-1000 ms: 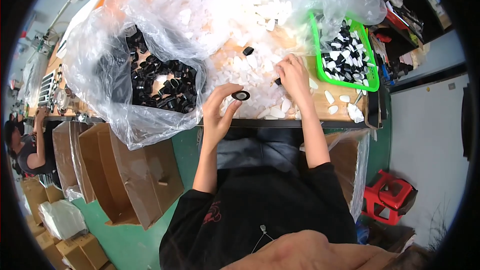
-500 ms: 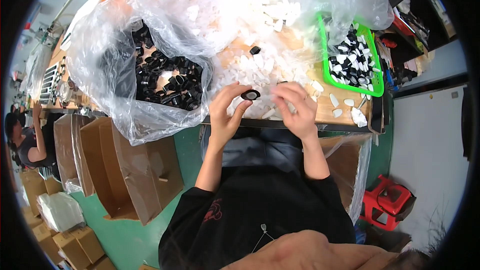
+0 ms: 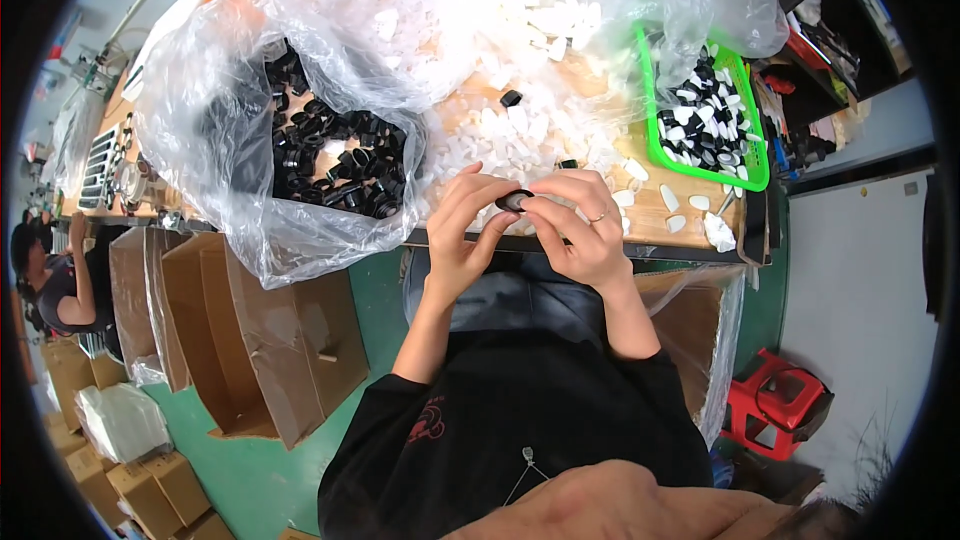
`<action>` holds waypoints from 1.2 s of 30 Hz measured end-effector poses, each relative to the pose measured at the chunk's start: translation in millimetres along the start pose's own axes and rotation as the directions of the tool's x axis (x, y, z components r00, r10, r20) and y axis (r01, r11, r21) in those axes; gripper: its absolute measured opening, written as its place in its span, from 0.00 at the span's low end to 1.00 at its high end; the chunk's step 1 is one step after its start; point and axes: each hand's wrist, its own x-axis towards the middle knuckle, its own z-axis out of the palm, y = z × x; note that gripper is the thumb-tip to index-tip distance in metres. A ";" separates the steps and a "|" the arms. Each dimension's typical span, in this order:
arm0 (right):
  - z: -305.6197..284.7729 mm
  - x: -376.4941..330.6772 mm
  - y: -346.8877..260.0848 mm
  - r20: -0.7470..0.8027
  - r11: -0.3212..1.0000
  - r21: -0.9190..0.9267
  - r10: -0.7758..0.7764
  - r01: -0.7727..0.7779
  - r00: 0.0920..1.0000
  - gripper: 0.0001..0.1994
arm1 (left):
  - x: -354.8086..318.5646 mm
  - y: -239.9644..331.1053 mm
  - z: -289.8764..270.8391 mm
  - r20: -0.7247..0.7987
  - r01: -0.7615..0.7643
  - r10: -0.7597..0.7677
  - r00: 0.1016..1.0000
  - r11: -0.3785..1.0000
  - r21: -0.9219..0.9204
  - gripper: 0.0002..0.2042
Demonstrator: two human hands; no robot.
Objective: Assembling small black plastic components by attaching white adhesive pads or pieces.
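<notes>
Between the fingertips of both hands, close to the table's front edge, is a small round black plastic piece (image 3: 514,202), rim dark and centre paler. My left hand (image 3: 463,230) pinches it from the left. My right hand (image 3: 582,235), with a ring on one finger, has thumb and fingertips closed on its right side. Beyond my hands spreads a heap of small white oval pieces (image 3: 510,135). A single black piece (image 3: 511,99) lies among them, and another black piece (image 3: 567,164) rests just past my right fingers.
To the left, a clear plastic bag (image 3: 240,155) holds many black parts (image 3: 350,155). A green basket (image 3: 655,145) at the right contains mixed black and white pieces. Cardboard boxes (image 3: 290,360) and a red stool (image 3: 770,405) stand below; another person (image 3: 70,280) is at far left.
My right hand has come left to meet my left hand and now grips the black piece too. The piece has shifted slightly right and tilted.
</notes>
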 end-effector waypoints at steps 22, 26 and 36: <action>-2.4 -42.6 78.8 0.100 0.773 0.104 0.618 -0.625 0.780 0.05 | -8.9 -9.2 -7.0 -0.010 0.113 -0.113 0.994 0.983 0.144 0.13; 6.8 -54.1 108.0 0.100 0.794 -0.414 0.525 -0.444 0.845 0.03 | -6.4 -5.2 -7.2 -0.003 0.099 -0.100 0.995 0.976 0.192 0.13; 15.0 -14.2 17.2 0.085 0.996 -0.073 0.057 -0.051 0.995 0.09 | -8.1 -5.3 6.0 -0.037 0.273 -0.278 0.960 0.957 -0.102 0.14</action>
